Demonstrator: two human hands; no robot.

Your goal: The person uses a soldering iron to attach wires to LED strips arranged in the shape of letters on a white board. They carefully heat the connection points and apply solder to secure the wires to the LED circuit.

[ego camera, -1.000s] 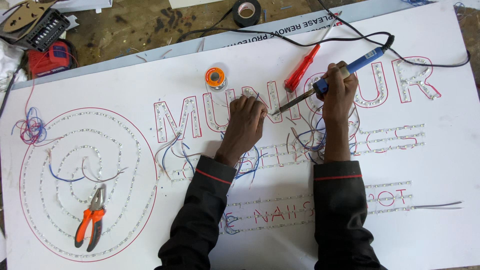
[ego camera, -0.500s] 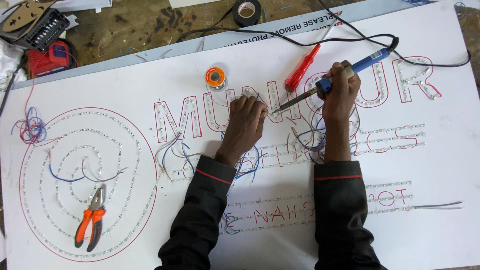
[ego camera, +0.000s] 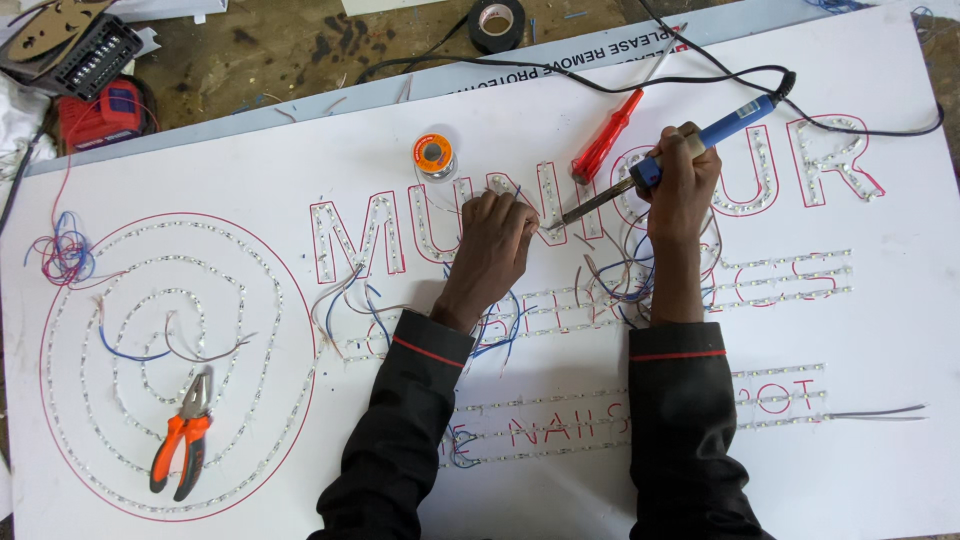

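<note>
A large white sign board (ego camera: 880,420) lies flat, with red outlined letters and rings filled with rows of small lights and loose thin wires. My right hand (ego camera: 683,185) grips a blue-handled soldering iron (ego camera: 700,140); its tip points left and down to a spot on the letters next to my left fingers. My left hand (ego camera: 493,240) rests on the board with its fingertips pinched on a thin wire at that spot. A small spool of solder wire (ego camera: 434,155) stands just above and left of my left hand.
A red-handled screwdriver (ego camera: 606,135) lies beyond the iron. Orange-handled pliers (ego camera: 180,445) lie inside the rings at the lower left. A roll of black tape (ego camera: 496,24), a red tool (ego camera: 100,112) and a black terminal strip (ego camera: 92,58) sit past the board's far edge. The iron's black cord (ego camera: 560,70) loops across the top.
The soldering iron's tip has crept slightly left toward my left fingertips. Both hands otherwise stay in place.
</note>
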